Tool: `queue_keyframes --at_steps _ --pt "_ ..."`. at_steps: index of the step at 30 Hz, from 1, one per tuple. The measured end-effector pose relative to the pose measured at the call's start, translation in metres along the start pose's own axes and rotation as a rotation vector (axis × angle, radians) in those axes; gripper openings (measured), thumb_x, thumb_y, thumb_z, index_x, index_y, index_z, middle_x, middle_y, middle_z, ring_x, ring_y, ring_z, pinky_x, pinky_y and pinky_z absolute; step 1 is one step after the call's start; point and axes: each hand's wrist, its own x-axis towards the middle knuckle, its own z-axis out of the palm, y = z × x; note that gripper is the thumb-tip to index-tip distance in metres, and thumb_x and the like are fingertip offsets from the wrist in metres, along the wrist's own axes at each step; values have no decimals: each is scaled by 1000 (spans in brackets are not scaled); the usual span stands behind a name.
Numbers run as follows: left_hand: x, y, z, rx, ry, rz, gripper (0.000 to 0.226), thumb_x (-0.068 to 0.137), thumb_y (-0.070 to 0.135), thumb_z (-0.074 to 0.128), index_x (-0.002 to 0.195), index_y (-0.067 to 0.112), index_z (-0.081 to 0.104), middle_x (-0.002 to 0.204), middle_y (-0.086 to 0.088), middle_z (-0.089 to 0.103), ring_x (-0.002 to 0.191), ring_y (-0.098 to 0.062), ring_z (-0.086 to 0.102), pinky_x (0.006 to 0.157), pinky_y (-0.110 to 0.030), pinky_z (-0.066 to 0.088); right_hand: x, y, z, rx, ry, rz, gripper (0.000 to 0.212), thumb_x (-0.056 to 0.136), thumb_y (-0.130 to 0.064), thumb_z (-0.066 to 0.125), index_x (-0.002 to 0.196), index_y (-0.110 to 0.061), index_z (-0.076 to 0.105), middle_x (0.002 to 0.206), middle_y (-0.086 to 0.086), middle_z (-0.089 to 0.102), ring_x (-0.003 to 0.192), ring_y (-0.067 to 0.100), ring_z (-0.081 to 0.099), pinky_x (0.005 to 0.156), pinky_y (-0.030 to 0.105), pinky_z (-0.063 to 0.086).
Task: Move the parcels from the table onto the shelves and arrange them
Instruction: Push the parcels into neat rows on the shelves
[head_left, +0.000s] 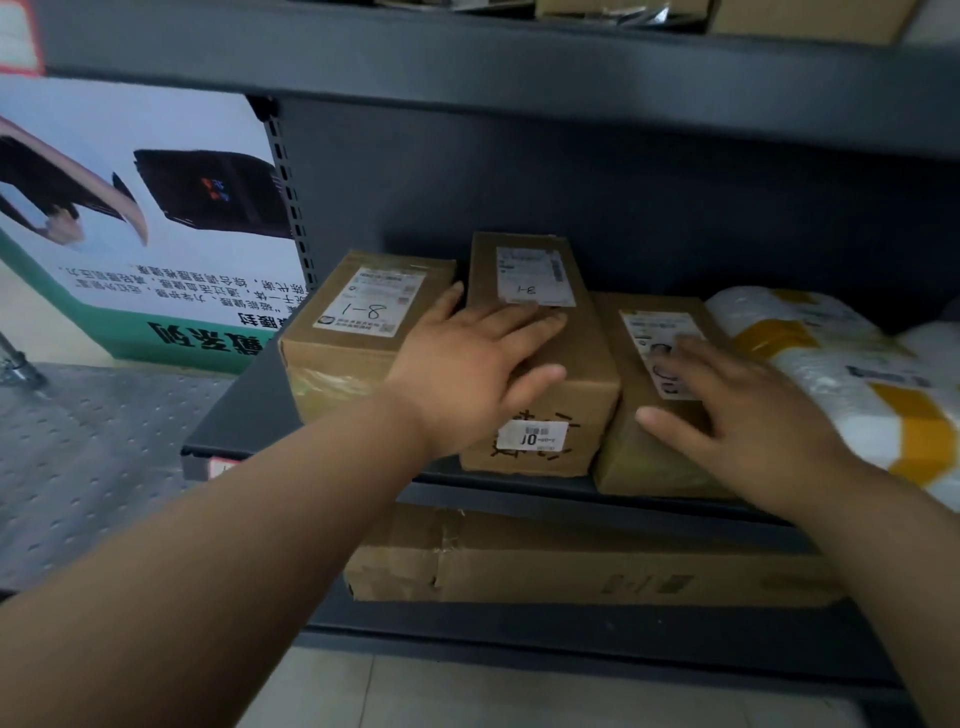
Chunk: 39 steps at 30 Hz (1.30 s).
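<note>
Three brown cardboard parcels stand side by side on a dark metal shelf (244, 415). The left parcel (332, 353) bears a label marked 8-1. My left hand (467, 358) rests flat with straight fingers on the top of the taller middle parcel (561, 410), thumb at its front edge. My right hand (737, 410) lies with spread fingers on the right parcel (639, 457), covering part of its white label. Neither hand grips anything.
White bubble-wrapped parcels with yellow tape (831, 364) lie at the right of the same shelf. A long flat carton (571, 561) fills the shelf below. More boxes sit on the shelf above (805, 15). A poster board (145, 223) and perforated metal surface (93, 457) are left.
</note>
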Motion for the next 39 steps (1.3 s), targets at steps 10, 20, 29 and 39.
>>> queue_keyframes --at_steps 10,20,29,39 --pt "3 -17 2 184 -285 0 68 89 66 9 150 41 -7 162 11 -4 148 -11 -3 118 -46 -11 42 3 24 -112 -71 15 73 93 -66 27 153 -35 -1 163 0 -6 149 21 -6 120 43 -2" --pt "2 2 -11 101 -279 -51 75 84 68 2 150 37 -12 162 7 -9 148 -11 -11 120 -37 -5 35 9 -2 -61 -48 -18 69 95 -61 32 153 -34 6 162 1 -6 148 17 -9 119 36 -3" --pt "54 65 -4 102 -248 -24 66 94 63 7 151 35 -9 162 3 -4 149 -17 -5 121 -41 1 -24 98 -15 -47 -70 174 88 79 -79 20 153 -33 9 162 1 4 149 19 3 120 34 4" --pt "66 66 12 86 -364 -125 64 99 55 12 154 24 -1 162 1 -4 149 -16 -2 120 -35 2 16 102 11 -100 8 104 67 98 -45 43 154 -28 9 162 6 -3 149 23 -3 118 35 -2"
